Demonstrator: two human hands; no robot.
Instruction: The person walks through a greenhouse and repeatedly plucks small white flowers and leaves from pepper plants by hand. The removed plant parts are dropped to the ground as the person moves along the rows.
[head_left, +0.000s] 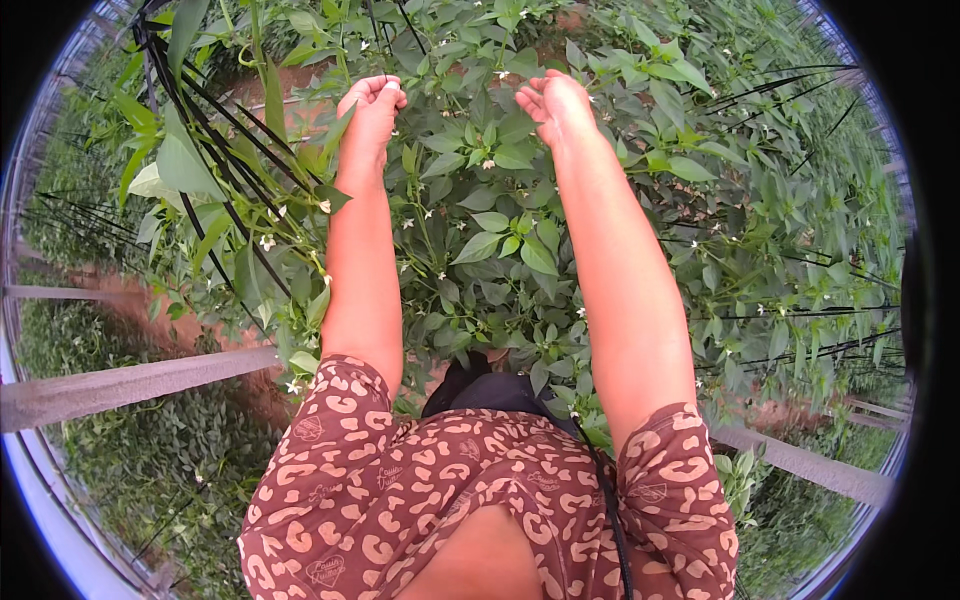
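Note:
My left hand (371, 105) is raised above the pepper plants, its thumb pressed to its fingers. A thin black string (386, 36) runs down to these fingertips, and the hand looks pinched on it. Off to the right, my right hand (559, 105) hovers over the leaves with its fingers loosely bent and slightly apart, and I see nothing in it. Between my forearms grows a bushy pepper plant (495, 247) with pointed green leaves. Small white flowers (488, 163) show among the foliage.
A bundle of black strings (225, 142) slants past my left forearm through tall leafy stems. More black strings (787, 86) stretch across the plants at right. Grey posts (142, 382) cross the lower left and lower right (810, 461). Reddish soil (172, 319) shows between rows.

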